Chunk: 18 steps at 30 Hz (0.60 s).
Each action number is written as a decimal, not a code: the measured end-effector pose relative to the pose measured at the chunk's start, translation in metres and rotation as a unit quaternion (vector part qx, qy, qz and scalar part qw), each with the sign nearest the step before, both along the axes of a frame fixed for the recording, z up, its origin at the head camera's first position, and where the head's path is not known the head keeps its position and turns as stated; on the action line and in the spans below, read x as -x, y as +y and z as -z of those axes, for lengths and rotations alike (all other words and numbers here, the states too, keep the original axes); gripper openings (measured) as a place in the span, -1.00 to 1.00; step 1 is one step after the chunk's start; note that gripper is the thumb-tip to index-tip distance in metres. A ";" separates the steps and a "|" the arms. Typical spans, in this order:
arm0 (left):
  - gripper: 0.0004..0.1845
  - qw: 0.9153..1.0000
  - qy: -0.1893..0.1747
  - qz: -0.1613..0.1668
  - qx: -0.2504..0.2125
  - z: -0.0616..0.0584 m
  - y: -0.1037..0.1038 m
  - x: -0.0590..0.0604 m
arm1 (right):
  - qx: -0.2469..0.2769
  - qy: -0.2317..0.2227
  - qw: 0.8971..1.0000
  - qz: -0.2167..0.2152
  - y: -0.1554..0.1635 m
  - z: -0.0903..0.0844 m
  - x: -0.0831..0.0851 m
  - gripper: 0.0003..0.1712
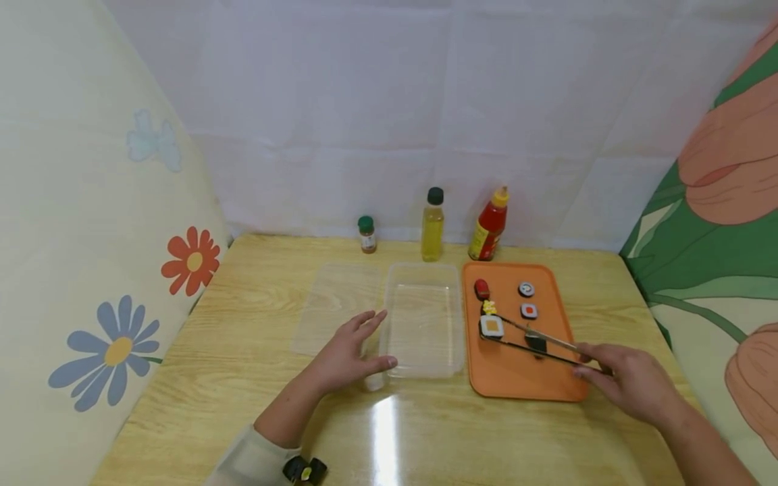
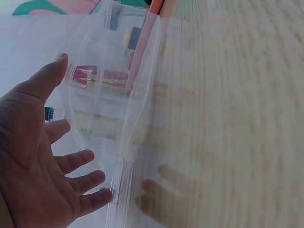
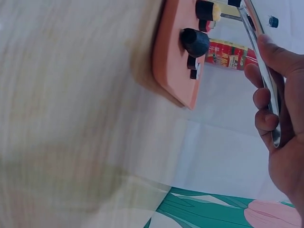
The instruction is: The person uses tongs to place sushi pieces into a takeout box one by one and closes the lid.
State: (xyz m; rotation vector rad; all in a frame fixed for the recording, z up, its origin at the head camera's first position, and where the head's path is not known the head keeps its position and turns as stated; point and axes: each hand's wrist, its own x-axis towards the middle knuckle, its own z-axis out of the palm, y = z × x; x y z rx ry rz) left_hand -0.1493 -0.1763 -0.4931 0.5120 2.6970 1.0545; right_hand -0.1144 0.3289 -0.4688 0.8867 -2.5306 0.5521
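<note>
- Right hand (image 1: 632, 381), lower right of the head view, has its fingers curled round slim metal tongs (image 1: 535, 341); their long axis runs up-left, with the tips around a white square sushi piece (image 1: 491, 327) on the orange plastic tray (image 1: 516, 385).
- Squeezing evenly and lifting straight would likely serve best.
- Left hand (image 1: 346, 351), fingers spread, rests against the clear plastic container (image 1: 425, 368).

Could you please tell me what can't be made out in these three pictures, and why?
- Head view: whether the tongs already grip the sushi piece; too small.
- Head view: the label on the spice jar; too small.
- Left wrist view: the things behind the clear container; blurred by its wall.
- Right wrist view: the tong tips; cut off by the top edge.
- Right wrist view: most of the tray; seen edge-on.
</note>
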 end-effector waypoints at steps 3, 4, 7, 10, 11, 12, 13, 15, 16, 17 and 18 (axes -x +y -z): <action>0.01 1.000 -0.003 0.002 0.001 -0.001 -0.001 0.000 | 0.002 0.000 1.000 -0.005 -0.002 -0.006 0.004 -0.51; 0.01 1.000 -0.003 0.003 0.002 -0.001 -0.001 -0.001 | 0.002 -0.001 1.000 -0.006 -0.003 -0.008 0.005 -0.51; 0.01 1.000 -0.002 0.005 0.009 -0.002 -0.001 -0.001 | 0.003 -0.007 1.000 -0.009 -0.006 -0.013 0.008 -0.50; 0.02 1.000 -0.002 0.006 0.018 -0.003 -0.001 -0.001 | 0.002 -0.008 1.000 -0.012 -0.009 -0.018 0.013 -0.50; 0.02 1.000 -0.003 0.005 0.020 -0.004 -0.001 0.000 | 0.001 -0.008 1.000 -0.013 -0.010 -0.020 0.014 -0.50; 0.02 1.000 -0.002 0.006 0.020 -0.004 -0.001 0.000 | 0.000 -0.011 1.000 -0.013 -0.011 -0.021 0.016 -0.50; 0.02 1.000 -0.001 0.007 0.021 -0.004 -0.001 0.000 | -0.002 -0.013 1.000 -0.013 -0.012 -0.023 0.017 -0.50; 0.02 1.000 0.002 0.009 0.022 -0.005 -0.002 0.001 | -0.003 -0.020 1.000 -0.014 -0.014 -0.025 0.020 -0.50; 0.02 1.000 0.003 0.011 0.022 -0.005 -0.002 0.001 | -0.005 -0.023 1.000 -0.013 -0.016 -0.026 0.022 -0.50; 0.02 1.000 0.005 0.012 0.023 -0.005 -0.002 0.001 | -0.006 -0.026 1.000 -0.012 -0.017 -0.027 0.023 -0.50; 0.01 1.000 0.007 0.013 0.024 -0.005 -0.002 0.001 | -0.006 -0.029 0.999 -0.012 -0.018 -0.028 0.024 -0.50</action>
